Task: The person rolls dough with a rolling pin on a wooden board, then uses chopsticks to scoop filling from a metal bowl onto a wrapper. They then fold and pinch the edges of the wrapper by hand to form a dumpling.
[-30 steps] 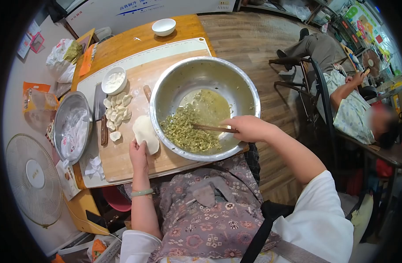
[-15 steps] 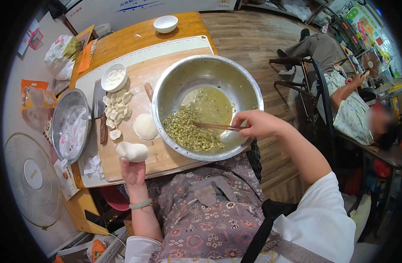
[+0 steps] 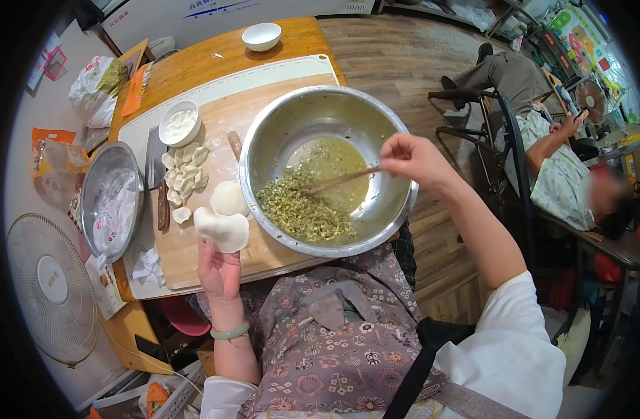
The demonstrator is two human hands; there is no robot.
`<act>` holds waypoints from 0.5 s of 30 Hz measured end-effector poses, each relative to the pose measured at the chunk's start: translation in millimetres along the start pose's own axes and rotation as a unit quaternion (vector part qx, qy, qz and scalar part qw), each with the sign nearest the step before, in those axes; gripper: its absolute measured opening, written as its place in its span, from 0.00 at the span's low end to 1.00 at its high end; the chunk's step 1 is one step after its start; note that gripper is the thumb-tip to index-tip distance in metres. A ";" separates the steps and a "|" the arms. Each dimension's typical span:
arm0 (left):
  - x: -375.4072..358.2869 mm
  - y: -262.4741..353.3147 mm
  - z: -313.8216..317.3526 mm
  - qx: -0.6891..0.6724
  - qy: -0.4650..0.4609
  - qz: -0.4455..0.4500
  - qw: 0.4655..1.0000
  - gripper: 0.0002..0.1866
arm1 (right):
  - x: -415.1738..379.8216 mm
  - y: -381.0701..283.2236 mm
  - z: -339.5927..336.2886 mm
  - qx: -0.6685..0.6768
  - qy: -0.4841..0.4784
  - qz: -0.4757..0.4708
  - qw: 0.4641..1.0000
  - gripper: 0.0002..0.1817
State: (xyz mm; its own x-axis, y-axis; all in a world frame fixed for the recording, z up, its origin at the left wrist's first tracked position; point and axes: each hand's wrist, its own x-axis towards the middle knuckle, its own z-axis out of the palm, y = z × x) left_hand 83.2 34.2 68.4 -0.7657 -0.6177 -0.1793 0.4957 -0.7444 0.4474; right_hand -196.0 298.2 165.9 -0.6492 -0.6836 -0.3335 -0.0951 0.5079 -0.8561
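Left hand (image 3: 220, 271) palm-up (right hand (image 3: 418, 160) pinching).

A cluttered shop or home kitchen — cleaver (image 3: 155, 159), floured board (image 3: 194, 255), laden shelves (image 3: 467, 15), wood-look floor (image 3: 376, 52).

Wooden desk (image 3: 194, 61): white bowl (image 3: 262, 37) near far edge, pale mat (image 3: 292, 68) under wooden board (image 3: 194, 258), orange packet (image 3: 134, 92) at left edge.

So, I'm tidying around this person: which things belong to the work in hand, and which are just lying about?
In the work, by the look of it:
dough round on the left hand
chopsticks in the right hand
green filling
dough pieces
wooden board

Likely just lying about:
white bowl at the table's far end
fan
crumpled tissue
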 end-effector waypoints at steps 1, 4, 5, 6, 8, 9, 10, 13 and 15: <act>-1.5 -0.3 4.3 0.046 0.000 -0.002 0.999 0.24 | 5.2 -3.9 6.2 0.087 0.043 -0.016 0.995 0.08; -4.8 -0.5 5.8 0.018 0.009 -0.009 1.000 0.23 | 21.6 -1.6 38.4 0.167 0.069 -0.061 0.982 0.08; -6.0 1.1 5.6 0.019 0.009 -0.009 1.000 0.23 | 25.5 4.6 50.7 0.161 0.051 -0.087 0.982 0.08; -7.1 4.7 4.5 -0.002 -0.053 -0.003 0.999 0.23 | 26.0 11.2 61.3 0.163 0.050 -0.087 0.982 0.08; -9.6 13.8 -1.8 -0.026 -0.121 0.018 0.992 0.21 | 24.9 20.1 74.8 0.091 0.015 -0.168 0.982 0.08; -8.3 17.5 6.5 -0.051 -0.216 0.023 0.975 0.22 | 21.8 16.3 71.6 0.090 0.015 -0.167 0.982 0.08; -8.6 22.4 1.0 -0.061 -0.209 0.040 0.975 0.23 | 15.7 9.4 65.3 0.034 0.047 -0.165 0.985 0.08; -10.1 29.0 3.7 -0.062 -0.143 0.069 0.985 0.25 | 16.5 13.6 55.7 0.044 0.098 -0.146 0.984 0.07; -7.5 25.0 8.9 -0.054 -0.085 0.081 0.992 0.26 | 28.2 25.8 55.5 0.054 0.147 -0.177 0.972 0.07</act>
State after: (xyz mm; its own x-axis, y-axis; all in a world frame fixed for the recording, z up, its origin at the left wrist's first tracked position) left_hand 97.7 22.5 88.7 -0.7256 -0.6868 0.0423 0.6521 -0.6667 0.3610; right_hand -174.9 263.0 112.5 -0.7792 -0.6183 0.1030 -0.2818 0.1988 -0.9387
